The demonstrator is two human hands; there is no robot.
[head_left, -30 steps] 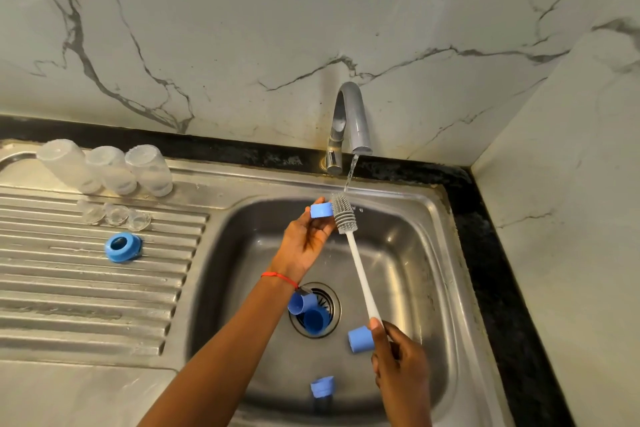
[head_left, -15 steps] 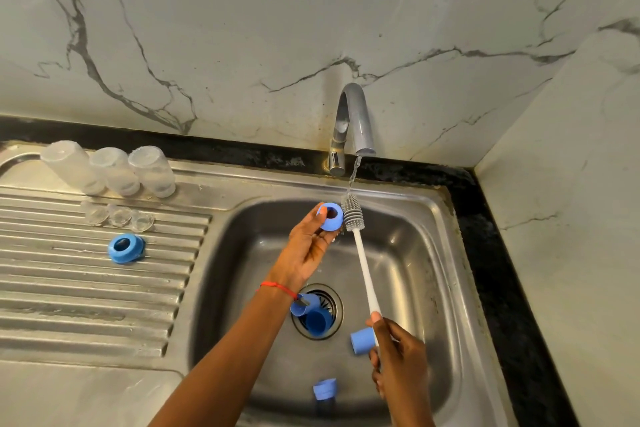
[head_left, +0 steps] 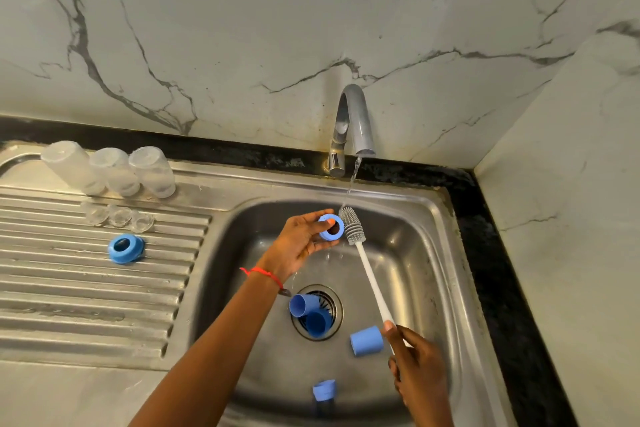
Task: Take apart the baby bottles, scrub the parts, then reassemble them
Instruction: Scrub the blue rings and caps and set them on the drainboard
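Over the steel sink [head_left: 429,218], the left hand [head_left: 298,246] pinches a blue bottle ring [head_left: 331,227], round with an open centre, its fingers curled on the rim, under the tap's thin stream. The right hand [head_left: 420,371] grips the white handle of a bottle brush [head_left: 363,263]; its grey bristle head touches the ring. 3 clear bottles [head_left: 110,172] stand upside down on the drainer.

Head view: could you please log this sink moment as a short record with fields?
left hand: holds blue ring under the tap
right hand: grips brush handle; brush head beside ring
water: running
sink basin: four blue caps, two over the drain
drainboard: three clear bottles, three teats, one blue ring
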